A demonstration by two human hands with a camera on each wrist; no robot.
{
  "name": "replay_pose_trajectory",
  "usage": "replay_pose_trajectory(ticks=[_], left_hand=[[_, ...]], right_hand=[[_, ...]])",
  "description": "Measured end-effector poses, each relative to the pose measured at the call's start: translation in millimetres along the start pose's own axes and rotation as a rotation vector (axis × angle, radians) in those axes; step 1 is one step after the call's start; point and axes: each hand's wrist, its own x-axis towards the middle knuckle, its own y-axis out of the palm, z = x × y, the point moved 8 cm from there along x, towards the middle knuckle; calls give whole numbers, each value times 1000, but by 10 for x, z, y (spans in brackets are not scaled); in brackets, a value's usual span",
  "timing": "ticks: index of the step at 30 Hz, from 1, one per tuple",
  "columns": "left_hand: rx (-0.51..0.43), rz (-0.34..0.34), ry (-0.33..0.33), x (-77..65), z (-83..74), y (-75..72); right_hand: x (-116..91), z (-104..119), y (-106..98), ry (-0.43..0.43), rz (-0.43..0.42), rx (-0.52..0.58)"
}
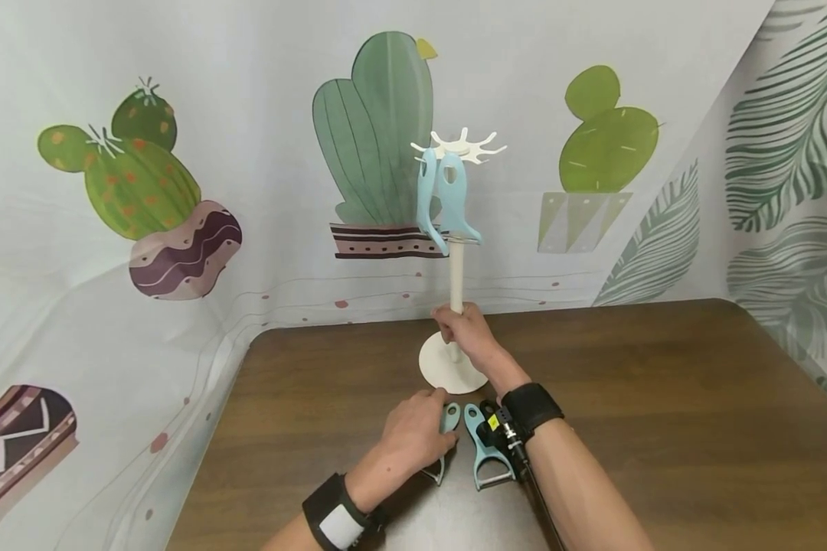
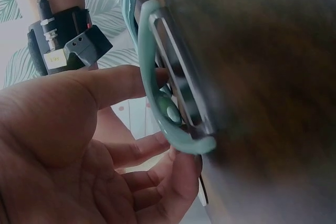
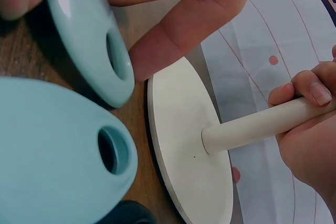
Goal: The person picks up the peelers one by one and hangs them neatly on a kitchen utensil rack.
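My right hand [image 1: 472,333] grips the pole [image 1: 456,275] of a white stand just above its round base [image 1: 437,371]. Two light blue peelers [image 1: 458,200] hang from the prongs [image 1: 482,145] at its top. In front of the base, my left hand [image 1: 416,428] pinches a green-blue peeler [image 2: 148,61] between thumb and fingers, close to the tabletop. Its metal blade [image 2: 181,72] faces the wood in the left wrist view. Beside it lies another light blue peeler [image 1: 472,417], with a hole [image 3: 109,150] in its handle end.
The brown wooden table [image 1: 317,398] has its back edge against a white cloth [image 1: 269,153] printed with cacti. A dark object [image 3: 134,214], partly hidden, is beside the lying peeler. Near it, a small camera [image 2: 86,51] with a cable is strapped to the right wrist.
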Motion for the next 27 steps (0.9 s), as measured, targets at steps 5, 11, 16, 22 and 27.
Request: replay_pose_trajectory(ticks=[5, 11, 16, 22, 27], left_hand=[[20, -13, 19, 5, 2, -16], [2, -15, 23, 5, 1, -27], [-17, -26, 33, 0, 5, -52], [-18, -44, 53, -13, -4, -88], [-48, -44, 55, -16, 0, -126]], right_hand=[[11, 13, 1, 4, -9, -3], [14, 1, 2, -8, -9, -9], [9, -5, 10, -16, -8, -10], [-6, 21, 25, -31, -1, -4], [-13, 9, 16, -33, -5, 1]])
